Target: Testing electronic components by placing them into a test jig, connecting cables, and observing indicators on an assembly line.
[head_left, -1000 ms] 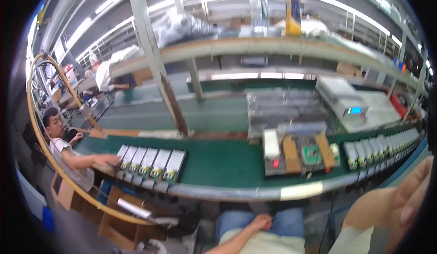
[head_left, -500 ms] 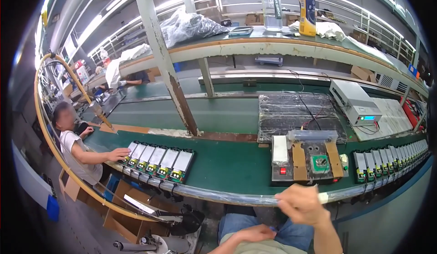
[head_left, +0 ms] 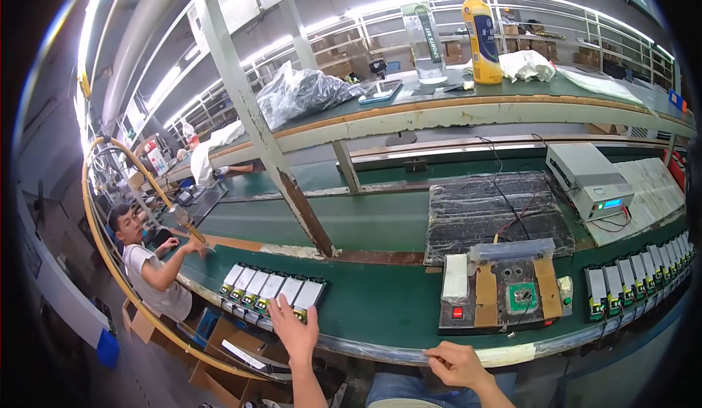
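My left hand (head_left: 294, 329) is open with its fingers spread, at the right end of a row of circuit board units (head_left: 252, 285) with silver-grey plates. Its fingertips overlap the nearest unit in the picture; whether they touch it I cannot tell. By the front edge of the green bench (head_left: 380, 291) is my right hand (head_left: 457, 365), its fingers curled in and nothing visible in them. Beyond that hand stands a black test fixture (head_left: 491, 319) with a red switch, cardboard strips and a small green circuit board (head_left: 521, 298).
More such units (head_left: 636, 280) line the bench at right. Behind the fixture are a black mat (head_left: 497, 210) and a grey instrument (head_left: 589, 178) with a lit display. A shelf (head_left: 439, 115) holds a clear bottle and a yellow bottle. At left a co-worker (head_left: 157, 276) sits beside a hanging hose.
My left hand has risen from my lap and reached forward-left to the unit row, opening. My right hand has shifted slightly left and lower. The co-worker's hand has left the units.
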`<state>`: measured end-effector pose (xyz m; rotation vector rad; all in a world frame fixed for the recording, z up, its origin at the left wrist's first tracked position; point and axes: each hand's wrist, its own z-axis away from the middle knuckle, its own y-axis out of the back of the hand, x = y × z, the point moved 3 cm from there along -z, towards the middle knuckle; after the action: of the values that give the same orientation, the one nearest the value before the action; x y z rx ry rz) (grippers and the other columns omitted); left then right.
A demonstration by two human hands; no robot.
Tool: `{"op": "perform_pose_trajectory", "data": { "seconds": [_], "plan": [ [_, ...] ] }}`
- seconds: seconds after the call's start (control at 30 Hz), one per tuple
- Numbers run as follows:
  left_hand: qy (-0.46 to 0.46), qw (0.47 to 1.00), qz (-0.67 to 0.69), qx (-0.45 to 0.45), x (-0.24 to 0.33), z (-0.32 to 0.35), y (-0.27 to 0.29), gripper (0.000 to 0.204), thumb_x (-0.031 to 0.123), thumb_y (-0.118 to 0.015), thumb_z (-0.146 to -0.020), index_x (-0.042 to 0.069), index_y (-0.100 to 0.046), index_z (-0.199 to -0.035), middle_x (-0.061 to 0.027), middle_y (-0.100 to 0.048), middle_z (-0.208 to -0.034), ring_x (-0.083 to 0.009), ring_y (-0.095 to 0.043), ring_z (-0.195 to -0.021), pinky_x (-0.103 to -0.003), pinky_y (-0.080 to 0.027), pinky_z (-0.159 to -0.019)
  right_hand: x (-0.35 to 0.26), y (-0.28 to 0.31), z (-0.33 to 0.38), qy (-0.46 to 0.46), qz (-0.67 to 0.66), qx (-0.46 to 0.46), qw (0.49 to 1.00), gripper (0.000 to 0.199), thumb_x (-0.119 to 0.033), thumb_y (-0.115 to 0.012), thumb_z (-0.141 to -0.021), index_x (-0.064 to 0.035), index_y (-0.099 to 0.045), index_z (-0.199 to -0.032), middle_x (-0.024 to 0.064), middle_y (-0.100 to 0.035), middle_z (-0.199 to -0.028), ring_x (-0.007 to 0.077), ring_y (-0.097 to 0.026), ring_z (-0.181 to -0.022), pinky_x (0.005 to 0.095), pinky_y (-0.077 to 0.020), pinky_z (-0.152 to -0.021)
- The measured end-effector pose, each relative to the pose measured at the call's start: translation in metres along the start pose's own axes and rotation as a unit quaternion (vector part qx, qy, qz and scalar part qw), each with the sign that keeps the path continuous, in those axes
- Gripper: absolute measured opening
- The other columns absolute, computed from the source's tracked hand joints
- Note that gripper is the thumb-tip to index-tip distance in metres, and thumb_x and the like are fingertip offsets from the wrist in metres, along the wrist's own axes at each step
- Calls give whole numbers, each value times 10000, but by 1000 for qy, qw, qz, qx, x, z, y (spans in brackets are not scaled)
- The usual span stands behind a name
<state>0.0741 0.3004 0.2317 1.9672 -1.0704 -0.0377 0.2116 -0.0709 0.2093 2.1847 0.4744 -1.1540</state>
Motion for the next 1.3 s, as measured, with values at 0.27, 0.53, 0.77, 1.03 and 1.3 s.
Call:
{"op": "perform_pose_trajectory", "data": {
  "seconds": [0.27,0.53,0.77,1.03,1.3],
  "plan": [
    [39,991,-62,-112,-36,11,-46,954,547,-737,-968,-20,-423,-1669,-334,-417,-1695,-572,-335,-1585,-676,-273,-1289,3,0,-9,5,3,11,1000,136,-63,-785,-932,-34,-820,-1059,80,-718,-809,194,-674,-586,313,-531,-546],
    [3,990,-71,-125,-10,21,-33,936,512,-796,-908,-8,-495,-1626,-342,-472,-1640,-594,-406,-1525,-689,-292,-1273,5,-5,-6,20,13,24,999,126,-50,-781,-923,-27,-827,-1038,72,-717,-793,165,-644,-563,296,-500,-522],
    [-68,993,-37,-85,30,43,-23,871,402,-835,-883,-20,-526,-1578,-361,-534,-1521,-627,-471,-1407,-697,-327,-1231,3,-8,-6,17,31,30,999,129,-37,-782,-917,-19,-830,-1035,67,-719,-786,143,-629,-556,281,-485,-514],
    [-86,964,100,-231,89,44,-19,914,415,-883,-834,-5,-535,-1567,-277,-619,-1357,-494,-570,-1325,-564,-488,-1113,-2,-9,-10,-5,47,32,998,139,-25,-784,-912,-20,-835,-1041,72,-717,-785,141,-638,-578,280,-484,-529],
    [-107,927,118,-341,119,36,-23,1015,590,-869,-806,37,-531,-1587,-201,-651,-1226,-418,-688,-1156,-524,-583,-946,-13,-17,-20,-15,46,17,999,149,-22,-789,-908,-11,-834,-1049,80,-716,-793,145,-645,-598,283,-485,-546]
  ]
}}
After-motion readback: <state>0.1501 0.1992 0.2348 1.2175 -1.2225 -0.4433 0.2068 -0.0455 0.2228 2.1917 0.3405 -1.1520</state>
